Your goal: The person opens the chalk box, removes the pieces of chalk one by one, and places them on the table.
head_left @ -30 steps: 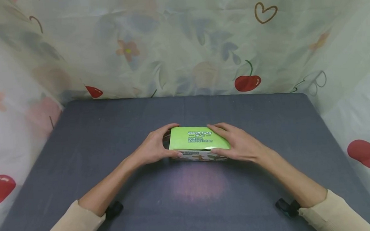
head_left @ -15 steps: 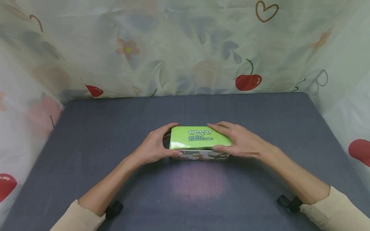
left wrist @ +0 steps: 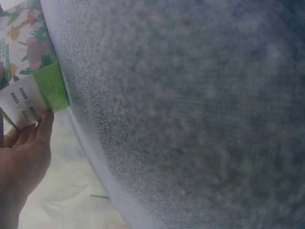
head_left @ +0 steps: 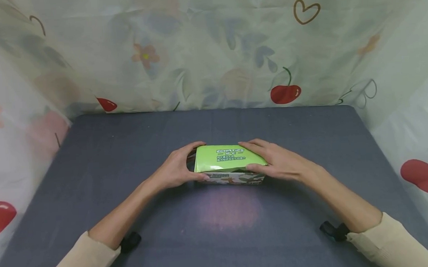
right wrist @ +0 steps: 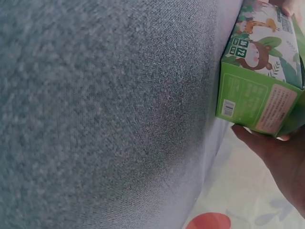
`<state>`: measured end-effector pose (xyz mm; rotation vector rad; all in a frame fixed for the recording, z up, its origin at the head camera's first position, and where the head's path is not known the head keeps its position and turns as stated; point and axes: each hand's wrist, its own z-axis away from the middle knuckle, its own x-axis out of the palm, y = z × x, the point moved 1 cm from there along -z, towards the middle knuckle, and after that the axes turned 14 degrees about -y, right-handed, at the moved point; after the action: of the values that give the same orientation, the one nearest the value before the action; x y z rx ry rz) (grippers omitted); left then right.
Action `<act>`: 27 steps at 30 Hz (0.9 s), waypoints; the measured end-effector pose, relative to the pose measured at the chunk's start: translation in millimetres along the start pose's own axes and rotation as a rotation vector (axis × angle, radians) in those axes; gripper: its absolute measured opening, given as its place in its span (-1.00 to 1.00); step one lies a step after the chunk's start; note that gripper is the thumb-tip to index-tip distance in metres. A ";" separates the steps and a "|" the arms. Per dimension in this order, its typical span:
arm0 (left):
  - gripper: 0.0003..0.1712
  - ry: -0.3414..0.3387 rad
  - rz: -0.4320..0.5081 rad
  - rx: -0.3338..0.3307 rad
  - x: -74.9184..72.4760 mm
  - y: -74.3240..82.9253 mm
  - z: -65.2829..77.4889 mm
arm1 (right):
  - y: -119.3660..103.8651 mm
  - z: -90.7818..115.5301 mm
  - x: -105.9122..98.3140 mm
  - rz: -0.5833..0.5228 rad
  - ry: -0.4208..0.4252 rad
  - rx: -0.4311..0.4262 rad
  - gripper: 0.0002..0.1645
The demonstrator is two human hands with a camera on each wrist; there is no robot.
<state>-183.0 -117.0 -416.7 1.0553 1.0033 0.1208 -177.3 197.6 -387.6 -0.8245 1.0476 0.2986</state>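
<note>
A cardboard box (head_left: pixel 234 178) with a bright green lid (head_left: pixel 230 159) and animal pictures on its front sits mid-table. My left hand (head_left: pixel 174 169) grips its left end, thumb on the front and fingers reaching round the back. In the left wrist view, that hand (left wrist: pixel 26 160) is at a white-and-green end panel (left wrist: pixel 35 95). My right hand (head_left: pixel 282 159) holds the lid's right end, its thumb at the front edge and its fingers over the back edge. A narrow dark gap shows under the lid's front edge near this thumb. The green right end (right wrist: pixel 250 98) carries a barcode.
A dark grey cloth covers the table (head_left: pixel 219 234). Patterned curtains (head_left: pixel 202 49) hang along the back and both sides. Black wrist straps (head_left: pixel 130 242) sit by the cuffs of the beige sleeves (head_left: pixel 84 259).
The lid's front edge has risen slightly at the right, with my right thumb moving up along with it. My left hand keeps its grip, and the head view has shifted a little.
</note>
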 end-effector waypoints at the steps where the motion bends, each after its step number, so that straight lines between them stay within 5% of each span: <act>1: 0.11 0.000 -0.001 -0.002 -0.1 -0.1 0.0 | 0.0 0.1 -0.5 0.001 -0.004 0.000 -0.10; 13: 0.09 -0.005 0.050 0.037 0.0 -0.1 -0.5 | 1.9 1.8 -10.9 -0.036 -0.040 -0.022 -0.18; 27: 0.16 -0.019 0.108 0.034 -0.5 0.5 1.4 | 10.0 14.5 -23.1 -0.124 0.029 -0.012 -0.33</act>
<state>-182.1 -118.0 -415.8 1.1404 0.9338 0.1822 -185.1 218.4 -368.9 -0.9032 1.0181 0.1885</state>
